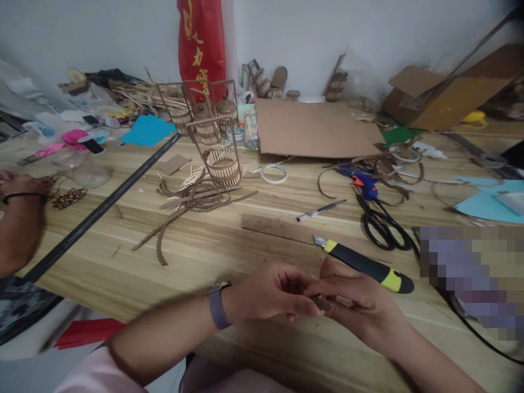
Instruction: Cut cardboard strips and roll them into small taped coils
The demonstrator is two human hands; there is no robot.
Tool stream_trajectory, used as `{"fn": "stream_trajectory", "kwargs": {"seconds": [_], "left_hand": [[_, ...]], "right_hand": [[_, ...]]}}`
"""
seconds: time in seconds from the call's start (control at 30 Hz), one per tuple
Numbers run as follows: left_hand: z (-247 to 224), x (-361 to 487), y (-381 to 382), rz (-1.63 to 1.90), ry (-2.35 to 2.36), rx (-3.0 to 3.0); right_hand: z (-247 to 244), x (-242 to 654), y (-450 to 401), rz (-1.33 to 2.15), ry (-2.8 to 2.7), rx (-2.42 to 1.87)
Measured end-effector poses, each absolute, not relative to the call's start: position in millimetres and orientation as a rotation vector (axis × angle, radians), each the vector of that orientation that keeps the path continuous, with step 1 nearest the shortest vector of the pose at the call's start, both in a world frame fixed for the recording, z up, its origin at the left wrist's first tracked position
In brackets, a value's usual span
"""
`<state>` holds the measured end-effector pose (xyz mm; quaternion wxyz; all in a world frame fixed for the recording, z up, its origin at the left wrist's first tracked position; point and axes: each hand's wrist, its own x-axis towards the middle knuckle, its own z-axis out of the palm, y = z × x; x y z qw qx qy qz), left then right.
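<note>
My left hand [274, 292], with a watch on its wrist, pinches a small brown piece [322, 302] that looks like cardboard. The fingers of my right hand [360, 305] close on the same piece from the other side, and the two hands touch. Most of the piece is hidden by the fingers. Just beyond my right hand lies a black and yellow utility knife [360, 265], its blade pointing left. Behind the knife a flat brown cardboard strip [278, 226] rests on the wooden table [204, 245].
Small stick baskets [223, 166] and notched strips [164, 229] stand left of centre. Scissors [380, 226], a blue glue gun [366, 186] and a pen [321, 210] lie beyond my hands. A cardboard sheet [315, 128] is farther back. Another person's arm [24, 229] rests at left.
</note>
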<state>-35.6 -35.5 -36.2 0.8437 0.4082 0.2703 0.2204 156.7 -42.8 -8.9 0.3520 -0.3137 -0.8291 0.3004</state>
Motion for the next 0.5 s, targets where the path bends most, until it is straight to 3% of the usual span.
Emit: {"fn": "stream_trajectory", "kwargs": {"seconds": [0.5], "left_hand": [[-44.8,-40.5,-20.1,0.707,0.613,0.857]], "right_hand": [[0.9,154.4,-14.1,0.870,-2.289,-0.853]]}}
